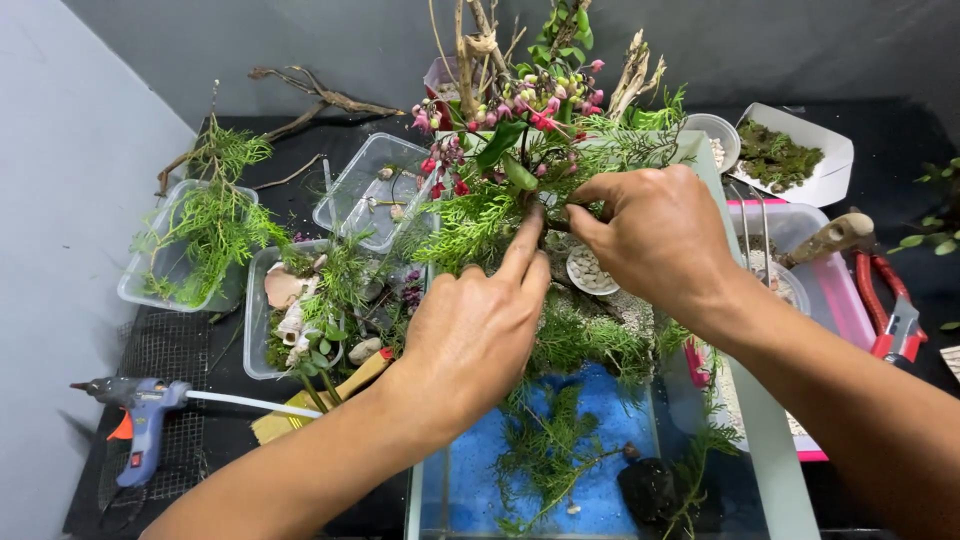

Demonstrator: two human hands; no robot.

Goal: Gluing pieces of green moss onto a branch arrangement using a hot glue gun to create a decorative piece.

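Both hands meet over the far end of the glass tank [770, 440]. The right hand [655, 235] pinches the upright flowering sprig [525, 110] at its base; the left hand [475, 330], forefinger extended, touches it from the near side.

Two bare hands, left [475, 335] and right [655, 235]. One glass tank [770, 440] with blue sand. One blue glue gun [140, 420]. One red-handled pliers [890, 305]. Three clear plastic tubs; nearest one [255, 340] holds shells.
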